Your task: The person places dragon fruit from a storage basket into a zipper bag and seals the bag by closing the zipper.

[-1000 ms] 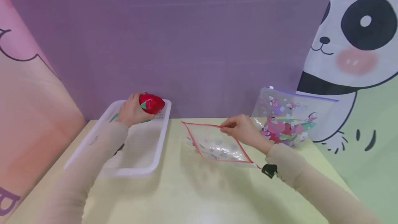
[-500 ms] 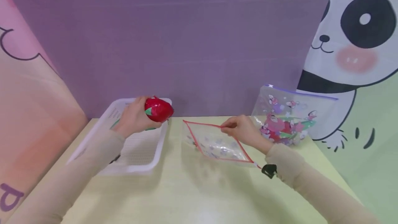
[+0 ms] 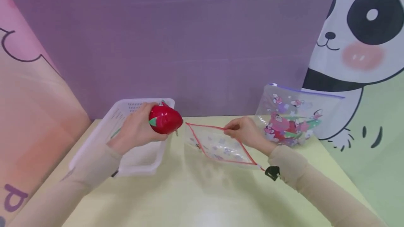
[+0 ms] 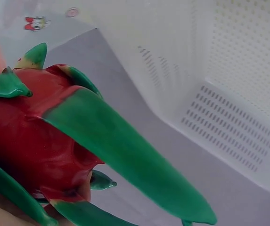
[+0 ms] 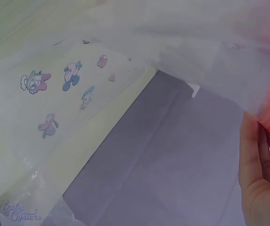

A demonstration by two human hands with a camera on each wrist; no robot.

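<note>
My left hand (image 3: pixel 137 124) grips a red dragon fruit (image 3: pixel 166 119) with green leaf-like scales, probably a model, and holds it above the right rim of the white basket. In the left wrist view the dragon fruit (image 4: pixel 36 127) fills the left side, one long green scale hanging off it. Between finger and thumb, my right hand (image 3: pixel 247 132) pinches the red zip edge of a clear printed zip bag (image 3: pixel 217 144), whose mouth gapes wide. Cartoon figures show on the zip bag (image 5: pixel 61 94) in the right wrist view, with my right hand (image 5: pixel 262 174) at its edge.
The white plastic basket (image 3: pixel 159 157) with slotted walls stands at the left of the pale table (image 3: pixel 189 199). A second clear bag (image 3: pixel 288 115) with a purple zip, holding red and green items, stands upright at the back right. A purple backdrop (image 3: pixel 195 45) rises behind.
My left hand has carried the dragon fruit rightward and slightly nearer, from over the basket to beside the zip bag's left corner. My right hand has stayed at the bag's edge.
</note>
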